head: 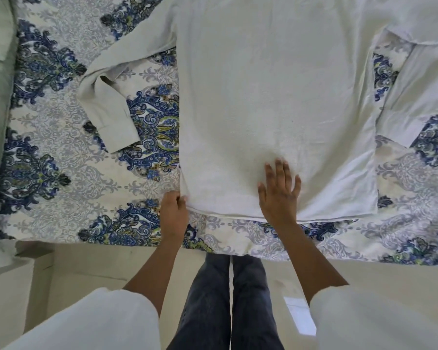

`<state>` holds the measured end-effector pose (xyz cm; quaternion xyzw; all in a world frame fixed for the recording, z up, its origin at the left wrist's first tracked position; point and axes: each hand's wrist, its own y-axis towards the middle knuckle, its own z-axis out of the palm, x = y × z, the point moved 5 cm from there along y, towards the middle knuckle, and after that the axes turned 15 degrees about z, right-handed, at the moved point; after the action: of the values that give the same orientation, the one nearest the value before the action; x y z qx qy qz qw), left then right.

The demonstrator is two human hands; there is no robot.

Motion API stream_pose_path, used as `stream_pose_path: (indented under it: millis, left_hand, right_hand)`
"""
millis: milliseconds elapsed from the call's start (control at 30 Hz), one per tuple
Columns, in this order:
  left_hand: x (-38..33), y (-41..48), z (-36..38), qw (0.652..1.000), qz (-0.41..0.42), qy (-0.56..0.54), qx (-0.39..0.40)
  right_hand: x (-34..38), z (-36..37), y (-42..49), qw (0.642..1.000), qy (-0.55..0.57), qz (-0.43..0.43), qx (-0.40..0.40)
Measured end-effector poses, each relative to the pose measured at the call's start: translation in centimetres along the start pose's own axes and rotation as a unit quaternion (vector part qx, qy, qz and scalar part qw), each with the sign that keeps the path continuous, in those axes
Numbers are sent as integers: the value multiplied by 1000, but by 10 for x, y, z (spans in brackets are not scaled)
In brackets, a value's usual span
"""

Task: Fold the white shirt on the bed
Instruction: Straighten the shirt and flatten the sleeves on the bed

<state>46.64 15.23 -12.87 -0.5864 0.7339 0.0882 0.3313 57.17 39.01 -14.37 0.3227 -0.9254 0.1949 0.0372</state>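
The left hand (pixel 173 213) pinches the near left hem corner of the white shirt (pixel 276 97); the right hand (pixel 280 192) lies flat, fingers spread, pressing the hem; the shirt lies spread on the blue-patterned bedsheet (pixel 61 147), its left sleeve (pixel 111 97) bent alongside.

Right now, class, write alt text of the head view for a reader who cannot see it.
A white shirt lies spread flat on a blue patterned bedsheet. The person's left hand pinches its near left corner while the right hand presses flat on the cloth near the hem.
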Motion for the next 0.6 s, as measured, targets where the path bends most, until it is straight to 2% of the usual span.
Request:
stream_pose_path:
  millis: [133,200,267,333,367,433,467,533,600]
  left_hand:
    - [27,-6,-4,995,-92,-44,21]
    - [13,0,-13,994,-99,44,2]
    - [-20,11,-20,980,-79,171,-61]
    - [-65,27,-3,980,28,186,-63]
    - [-87,35,14,976,112,187,-25]
    - [-116,46,60,934,277,212,75]
    - [-122,51,79,907,334,229,114]
    - [-112,56,97,866,386,272,164]
    - [-98,57,96,845,400,313,166]
  right_hand:
    - [-11,-4,-5,1000,3,-3,18]
    - [-20,-10,-2,1000,10,-5,6]
    - [-26,-18,4,1000,26,12,-13]
    - [-25,-24,15,999,29,28,-32]
    - [-23,-25,20,999,29,32,-34]
    - [-26,-21,30,999,18,37,-35]
    - [-33,-18,33,999,9,39,-36]
    - [-60,-10,34,998,-3,55,-38]
    - [-92,-13,26,993,27,104,-55]
